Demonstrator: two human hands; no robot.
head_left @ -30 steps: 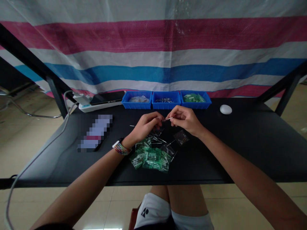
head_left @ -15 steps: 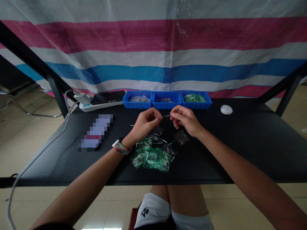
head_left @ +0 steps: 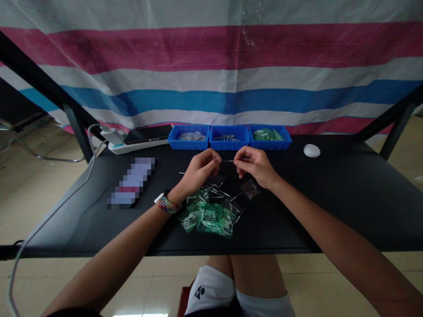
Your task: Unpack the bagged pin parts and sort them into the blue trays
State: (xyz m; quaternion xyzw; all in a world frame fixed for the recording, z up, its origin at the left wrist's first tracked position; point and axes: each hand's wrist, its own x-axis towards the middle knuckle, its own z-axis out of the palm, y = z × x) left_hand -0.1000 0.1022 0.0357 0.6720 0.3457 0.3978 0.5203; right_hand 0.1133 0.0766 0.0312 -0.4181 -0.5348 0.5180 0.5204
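Note:
A thin metal rod [head_left: 227, 161] runs level between my two hands, above the black table. My left hand [head_left: 202, 170] pinches its left end, and my right hand [head_left: 254, 164] has its right end between thumb and fingers. Below them lie green plastic packets [head_left: 214, 219] with small white pieces inside. Loose metal rods [head_left: 216, 191] lie just above these packets, partly behind my left hand. A small clear bag [head_left: 250, 189] rests below my right hand.
Three blue bins stand behind my hands: the left bin [head_left: 189, 144] with clear bags, the middle bin [head_left: 229, 145] with metal rods, the right bin [head_left: 270, 145] with green packets. A white mouse [head_left: 311, 151], a blurred-out phone [head_left: 132, 182] and a power strip [head_left: 139, 146] lie around.
The rod has turned from slightly slanted to nearly level, and more of it shows between my hands. My left fingertips have drawn slightly left.

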